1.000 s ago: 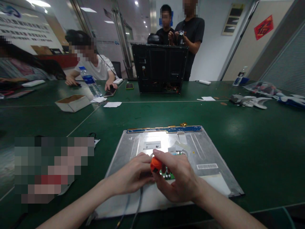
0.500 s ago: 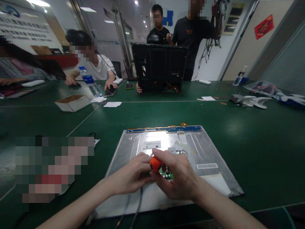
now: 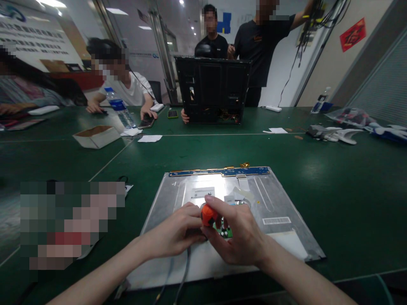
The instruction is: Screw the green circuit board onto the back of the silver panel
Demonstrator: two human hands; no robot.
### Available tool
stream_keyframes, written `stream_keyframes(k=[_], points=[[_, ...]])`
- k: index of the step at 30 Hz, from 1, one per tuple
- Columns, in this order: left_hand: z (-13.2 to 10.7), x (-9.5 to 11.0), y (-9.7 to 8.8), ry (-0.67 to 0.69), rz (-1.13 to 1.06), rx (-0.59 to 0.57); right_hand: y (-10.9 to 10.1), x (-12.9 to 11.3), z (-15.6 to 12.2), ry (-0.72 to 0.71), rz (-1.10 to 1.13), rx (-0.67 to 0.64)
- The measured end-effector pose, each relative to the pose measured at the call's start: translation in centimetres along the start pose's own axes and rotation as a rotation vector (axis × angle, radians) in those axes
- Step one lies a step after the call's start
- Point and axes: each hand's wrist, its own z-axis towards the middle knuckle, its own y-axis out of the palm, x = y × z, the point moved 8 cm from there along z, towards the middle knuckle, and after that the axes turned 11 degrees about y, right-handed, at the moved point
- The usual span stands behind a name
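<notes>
My right hand (image 3: pixel 240 237) grips the orange and black handle of a screwdriver (image 3: pixel 209 215) between thumb and fingers. The handle stands end-on towards me, and its shaft and tip are hidden. Curled close against it on the left is my left hand (image 3: pixel 178 228), fingertips down by the screwdriver's base; what they pinch is covered. Partly under my hands, a small green circuit board (image 3: pixel 226 233) shows on the back of a flat silver display panel (image 3: pixel 282 205). Dark cables (image 3: pixel 187 271) run from beneath my left hand over the panel's near edge.
Across the green table (image 3: pixel 343 199) stands a black frame (image 3: pixel 213 89), with a person's hand at its left side. An open carton (image 3: pixel 97 137), a water bottle (image 3: pixel 121 109) and scraps of paper lie at the far left. Other people sit or stand around.
My right hand and the screwdriver have shifted very slightly, and the handle looks a little turned. At the back, a standing person has raised the bundle of cables up and to the right.
</notes>
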Motion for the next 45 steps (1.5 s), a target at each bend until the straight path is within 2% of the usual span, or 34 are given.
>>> stream_keyframes(k=[10,24,45], points=[[-0.32,-0.40,0.17,0.004,0.033,-0.016,-0.03,0.17,0.07,0.014,-0.010,0.020],[-0.09,-0.26,0.14,-0.039,0.027,-0.030,0.34,0.46,-0.22,0.028,0.021,-0.052],[-0.13,0.04,-0.09,-0.036,0.025,-0.008,-0.32,-0.21,-0.14,-0.038,0.023,0.046]])
